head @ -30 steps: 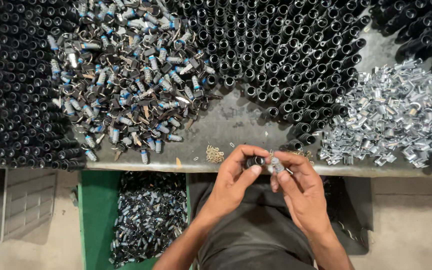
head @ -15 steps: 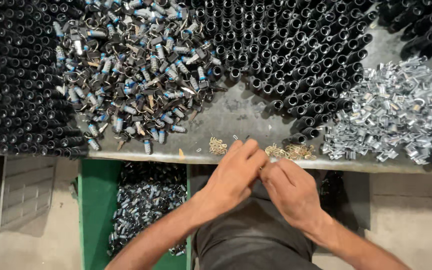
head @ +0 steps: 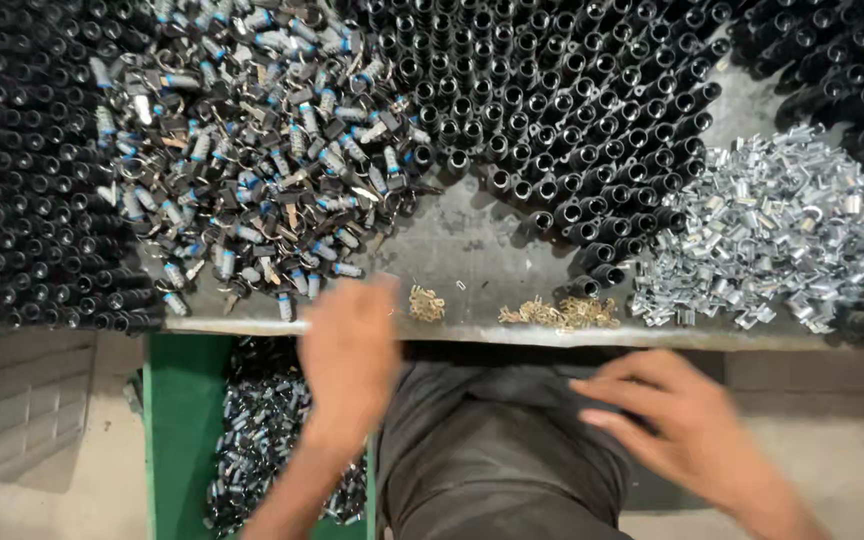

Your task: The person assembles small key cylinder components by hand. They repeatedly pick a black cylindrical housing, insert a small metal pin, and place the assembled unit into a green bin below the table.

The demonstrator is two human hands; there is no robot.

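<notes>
Grey metal surface (head: 472, 250) packed with black tubes (head: 572, 90) | left hand (head: 347, 355) blurred at keyed lock cylinders (head: 242, 170), fingers can't tell | right hand (head: 677, 425) over lap, fingers spread, empty | tip: pinch one cylinder cleanly, skip brass bits (head: 427, 303)

Packages, labels, signs, screens: none visible. Nearest item to a container: one open green bin (head: 177, 430), rectangular, unlabelled, below the bench edge at lower left. Bin walls plain green, without markings.
</notes>
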